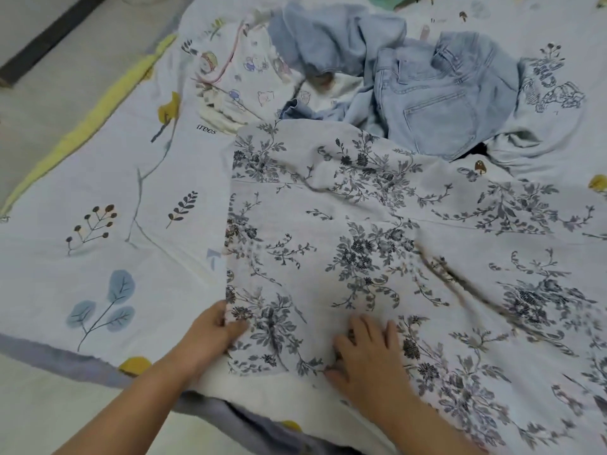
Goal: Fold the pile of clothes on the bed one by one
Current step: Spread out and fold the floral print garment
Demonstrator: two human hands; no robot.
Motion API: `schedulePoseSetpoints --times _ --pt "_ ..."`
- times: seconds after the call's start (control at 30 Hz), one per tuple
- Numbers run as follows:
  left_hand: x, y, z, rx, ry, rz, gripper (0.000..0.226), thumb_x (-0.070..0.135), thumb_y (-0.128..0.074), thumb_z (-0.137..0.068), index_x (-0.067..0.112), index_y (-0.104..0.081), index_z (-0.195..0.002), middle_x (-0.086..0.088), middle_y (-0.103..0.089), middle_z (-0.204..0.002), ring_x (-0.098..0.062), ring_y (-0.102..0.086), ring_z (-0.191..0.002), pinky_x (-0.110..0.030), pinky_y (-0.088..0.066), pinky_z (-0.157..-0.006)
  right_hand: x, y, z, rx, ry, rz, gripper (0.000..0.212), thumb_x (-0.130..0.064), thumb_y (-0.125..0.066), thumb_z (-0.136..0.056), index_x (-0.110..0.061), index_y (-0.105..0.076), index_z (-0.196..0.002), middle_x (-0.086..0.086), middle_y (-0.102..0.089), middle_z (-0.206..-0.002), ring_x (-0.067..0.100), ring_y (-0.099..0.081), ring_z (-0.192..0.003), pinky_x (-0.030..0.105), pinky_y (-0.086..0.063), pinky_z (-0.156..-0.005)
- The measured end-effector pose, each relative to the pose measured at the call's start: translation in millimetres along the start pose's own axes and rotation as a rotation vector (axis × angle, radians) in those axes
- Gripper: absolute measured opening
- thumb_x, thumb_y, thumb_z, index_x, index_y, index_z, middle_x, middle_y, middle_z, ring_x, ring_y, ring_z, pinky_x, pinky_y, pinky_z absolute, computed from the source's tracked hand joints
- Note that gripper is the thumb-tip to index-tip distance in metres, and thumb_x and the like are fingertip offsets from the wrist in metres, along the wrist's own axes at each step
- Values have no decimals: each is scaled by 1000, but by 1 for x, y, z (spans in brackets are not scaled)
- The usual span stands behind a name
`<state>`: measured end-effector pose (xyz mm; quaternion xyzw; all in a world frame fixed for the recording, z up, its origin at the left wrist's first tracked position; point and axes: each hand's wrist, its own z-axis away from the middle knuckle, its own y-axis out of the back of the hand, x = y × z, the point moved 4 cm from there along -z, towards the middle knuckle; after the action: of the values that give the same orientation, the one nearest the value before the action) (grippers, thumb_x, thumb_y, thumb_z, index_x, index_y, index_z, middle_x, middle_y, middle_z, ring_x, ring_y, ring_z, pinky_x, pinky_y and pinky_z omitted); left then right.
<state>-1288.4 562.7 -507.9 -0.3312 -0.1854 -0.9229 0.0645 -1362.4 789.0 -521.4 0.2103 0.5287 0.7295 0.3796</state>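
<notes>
Floral garment [377,244] flat on bed; L hand [213,330] pinches edge, R hand [368,353] presses.

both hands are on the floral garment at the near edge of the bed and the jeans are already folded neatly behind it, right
Not quite: the head view shows the jeans lying crumpled in the unfolded pile, not folded. The rest holds: the left hand grips the floral garment by its edge and the right hand presses on it.

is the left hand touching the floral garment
Touching. The head view shows the left hand gripping the left edge of the floral garment, thumb on top of the fabric.
</notes>
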Motion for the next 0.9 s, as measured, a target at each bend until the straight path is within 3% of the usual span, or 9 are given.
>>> schedulePoseSetpoints --times 0.13,0.27,0.33,0.43,0.53,0.6,0.7,0.8,0.9 --pt "19 37 12 238 -239 -177 12 9 -48 -95 19 -47 -89 3 -38 -39 -8 -30 -32 -16 -27 -33 -20 3 -9 33 -8 -84 41 -20 -90 -28 -17 -67 -62 10 -67 -81 29 -67 -76 50 -56 -71" --pt "24 93 11 420 -222 -472 13 12 -56 -91 14 -52 -103 -20 -57 -60 -22 -48 -49 -24 -38 -45 -69 27 -11 154 153 -368 5 -20 -60 -67 -18 -64 -69 -3 -62 -71 13 -60 -65 22 -53 -63" --pt "11 111 2 459 -99 -641 18 14 -59 -89 5 -56 -105 -24 -64 -82 -32 -55 -70 -33 -38 -61 -87 23 -11 4 235 -396 30 -30 -36 -76 -18 -64 -80 -4 -63 -82 13 -60 -77 24 -53 -74" --pt "-4 109 -17 384 44 -799 20 22 -57 -91 2 -57 -95 -20 -65 -90 -33 -59 -81 -32 -37 -64 -89 25 -13 -195 317 -419 59 -39 -15 -79 -8 -55 -110 8 -55 -115 24 -48 -109 35 -40 -99" --pt "20 92 -38 456 -96 -815 25 26 -53 -92 2 -57 -99 -16 -64 -91 -33 -60 -86 -32 -36 -63 -50 38 -20 -76 141 -503 36 -28 -34 -97 -15 -50 -126 0 -49 -127 17 -42 -118 29 -33 -106" --pt "48 78 -55 487 -232 -780 25 24 -52 -92 4 -58 -106 -15 -64 -101 -31 -58 -88 -31 -37 -67 -15 52 -30 94 -39 -540 33 -22 -38 -98 -19 -48 -129 -4 -46 -131 12 -40 -120 21 -29 -106" --pt "88 59 -90 492 -381 -726 22 19 -50 -92 5 -59 -107 -13 -62 -103 -25 -54 -83 -31 -38 -69 37 68 -56 289 -235 -408 36 -20 -39 -98 -16 -46 -133 5 -41 -140 20 -35 -130 27 -26 -108" --pt "118 46 -131 506 -415 -749 25 21 -48 -93 3 -56 -108 -17 -59 -106 -33 -55 -93 -37 -41 -74 81 73 -90 267 -376 -303 53 -28 -34 -99 -16 -19 -148 9 -10 -157 25 -7 -145 38 -7 -116" --pt "130 40 -166 515 -285 -749 27 26 -47 -93 1 -52 -104 -19 -57 -104 -36 -54 -95 -39 -41 -75 109 68 -123 178 -428 -253 59 -40 -27 -100 -20 -4 -150 10 3 -158 26 2 -145 43 -5 -118"
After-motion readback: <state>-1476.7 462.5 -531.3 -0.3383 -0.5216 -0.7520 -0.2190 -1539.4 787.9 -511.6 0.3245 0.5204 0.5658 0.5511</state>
